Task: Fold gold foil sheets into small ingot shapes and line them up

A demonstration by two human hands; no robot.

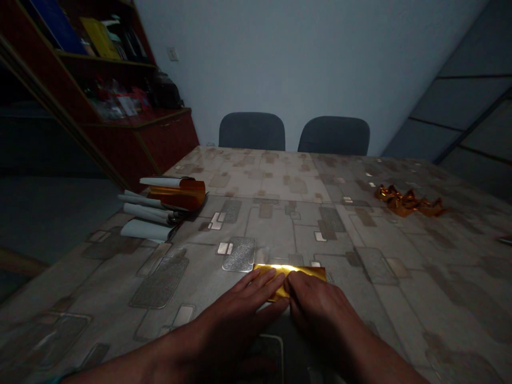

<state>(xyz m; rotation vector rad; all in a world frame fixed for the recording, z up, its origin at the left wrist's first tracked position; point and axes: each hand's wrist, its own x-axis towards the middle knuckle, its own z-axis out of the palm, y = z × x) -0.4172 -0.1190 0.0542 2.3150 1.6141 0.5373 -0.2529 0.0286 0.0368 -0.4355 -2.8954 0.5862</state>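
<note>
A strip of shiny gold foil paper [308,271] lies flat on the patterned tablecloth [280,218] near the front of the table. My left hand [256,293] rests on its left part with the fingers stretched out. On the right part presses my right hand [314,296], its fingers curled and closed against the foil. The two hands meet near the middle of the strip. My palms and wrists hide its near edge, so I cannot tell how it is folded there.
At the left lie curled sheets of gold foil paper [194,194] with pale backs. Several folded gold foil pieces [408,202] sit at the right. Two dark chairs [252,130] stand behind the table, against the wall. A red wooden cabinet [160,138] is at the far left.
</note>
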